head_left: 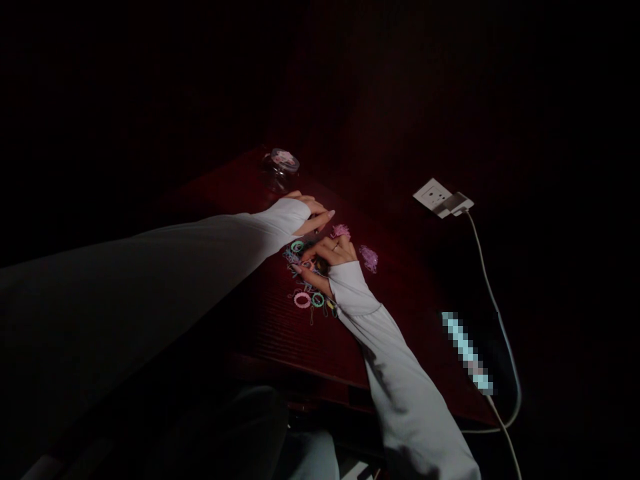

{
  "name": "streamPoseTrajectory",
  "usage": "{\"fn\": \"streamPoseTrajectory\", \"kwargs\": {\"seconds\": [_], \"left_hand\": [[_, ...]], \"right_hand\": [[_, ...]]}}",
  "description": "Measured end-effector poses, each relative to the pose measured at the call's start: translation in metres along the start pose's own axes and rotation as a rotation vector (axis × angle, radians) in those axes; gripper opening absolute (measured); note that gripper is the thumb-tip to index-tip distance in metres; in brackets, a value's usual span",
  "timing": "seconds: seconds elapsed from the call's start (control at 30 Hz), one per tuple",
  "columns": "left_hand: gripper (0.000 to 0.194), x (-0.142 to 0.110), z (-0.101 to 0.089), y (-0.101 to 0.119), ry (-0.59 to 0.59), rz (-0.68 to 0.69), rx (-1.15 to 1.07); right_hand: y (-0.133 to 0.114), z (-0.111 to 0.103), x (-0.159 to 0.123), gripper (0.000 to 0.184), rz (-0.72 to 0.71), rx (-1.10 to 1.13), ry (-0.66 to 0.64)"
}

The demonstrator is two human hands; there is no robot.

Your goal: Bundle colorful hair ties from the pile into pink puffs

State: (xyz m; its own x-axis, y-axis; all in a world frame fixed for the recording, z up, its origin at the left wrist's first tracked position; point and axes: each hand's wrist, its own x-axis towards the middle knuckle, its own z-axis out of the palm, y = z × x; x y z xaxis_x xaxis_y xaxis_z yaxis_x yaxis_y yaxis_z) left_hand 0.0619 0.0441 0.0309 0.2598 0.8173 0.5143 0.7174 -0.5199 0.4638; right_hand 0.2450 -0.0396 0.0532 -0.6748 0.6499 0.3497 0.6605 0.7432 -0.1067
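Observation:
My left hand (314, 212) hovers above the far side of a pile of hair ties (302, 300), its fingers loosely bent and apart, with nothing visible in them. My right hand (336, 253) reaches into the pile from the right. Its thumb and index finger rest among the ties with a small gap between their tips. Pink and green coiled rings and thin coloured loops make up the pile, partly hidden beneath that hand. Just beyond the right hand lies a pink bunch of thin bands (341, 231). A purple bunch (369, 259) sits to its right.
A clear jar with a pinkish lid (281, 167) stands at the far edge of the dark red wooden table (300, 347). On the right are a wall socket with a plugged-in charger (440, 199), its white cable (485, 267) and a blurred-out bright device (467, 353). The surroundings are very dark.

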Motion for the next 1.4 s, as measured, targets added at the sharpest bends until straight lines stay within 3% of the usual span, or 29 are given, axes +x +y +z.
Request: {"fn": "streamPoseTrajectory", "kwargs": {"seconds": [0.23, 0.5, 0.67, 0.87, 1.13, 1.4], "left_hand": [[0.055, -0.003, -0.007, 0.009, -0.056, -0.031, 0.009], [0.054, -0.007, -0.011, 0.003, -0.043, 0.076, -0.049], [0.053, -0.005, -0.007, 0.002, -0.027, 0.024, -0.036], [0.053, -0.01, -0.016, 0.004, -0.101, 0.101, -0.071], [0.048, -0.018, -0.019, 0.012, -0.194, 0.246, -0.166], [0.05, -0.018, -0.017, 0.013, -0.206, 0.323, -0.15]], "right_hand": [[0.008, 0.012, 0.004, 0.003, 0.031, 0.014, 0.024], [0.004, 0.005, 0.002, 0.01, 0.054, 0.04, 0.043], [0.015, 0.008, 0.002, 0.01, 0.097, 0.113, 0.061], [0.017, -0.004, 0.0, 0.015, 0.12, 0.142, 0.07], [0.029, -0.022, -0.005, 0.017, 0.102, -0.015, 0.111], [0.041, -0.022, -0.01, 0.019, 0.041, -0.127, 0.197]]}}
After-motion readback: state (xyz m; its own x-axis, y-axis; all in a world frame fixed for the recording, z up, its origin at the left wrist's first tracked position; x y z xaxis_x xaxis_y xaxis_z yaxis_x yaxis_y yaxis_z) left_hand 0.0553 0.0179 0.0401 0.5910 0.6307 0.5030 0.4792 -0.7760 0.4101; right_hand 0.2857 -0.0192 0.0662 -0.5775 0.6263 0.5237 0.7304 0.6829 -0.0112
